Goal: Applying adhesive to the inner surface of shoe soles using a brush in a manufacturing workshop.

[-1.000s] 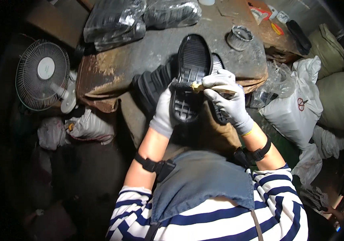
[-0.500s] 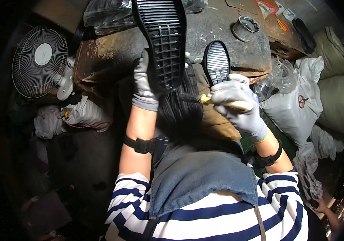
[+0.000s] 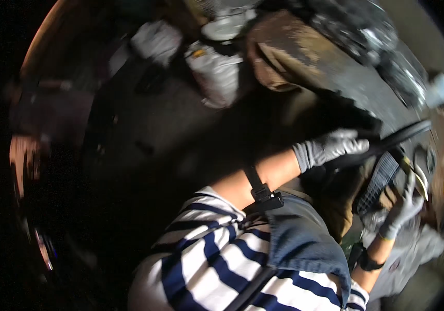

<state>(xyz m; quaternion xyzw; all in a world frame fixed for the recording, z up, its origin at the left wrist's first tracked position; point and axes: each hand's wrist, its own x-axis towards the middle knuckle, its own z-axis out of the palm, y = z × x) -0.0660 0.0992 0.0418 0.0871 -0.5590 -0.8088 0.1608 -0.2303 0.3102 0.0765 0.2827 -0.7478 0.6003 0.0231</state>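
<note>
My left hand (image 3: pixel 338 146), in a grey glove, grips a black shoe sole (image 3: pixel 405 136) that now shows nearly edge-on. The fingers lie along its near end, and part of the sole merges with the dark behind it. My right hand (image 3: pixel 407 203), gloved too, holds a brush (image 3: pixel 404 163) with dark bristles, a yellowish band and a pale handle. Its bristle end is close under the sole; whether they touch I cannot tell. A second sole (image 3: pixel 378 182), with a grid pattern, lies between my hands and lower down. Motion blurs much of the picture.
A worn workbench (image 3: pixel 330 65) stretches across the upper right, with plastic-wrapped bundles (image 3: pixel 356 31) on it. A pale cylindrical container (image 3: pixel 440 90) stands near the right rim. A white sack (image 3: pixel 214 75) sits by the bench, and pale bags (image 3: pixel 413 259) lie at the lower right.
The view has swung left, so the bench and both hands now appear farther right. The held sole has turned from face-on to edge-on. Both hands keep their hold.
</note>
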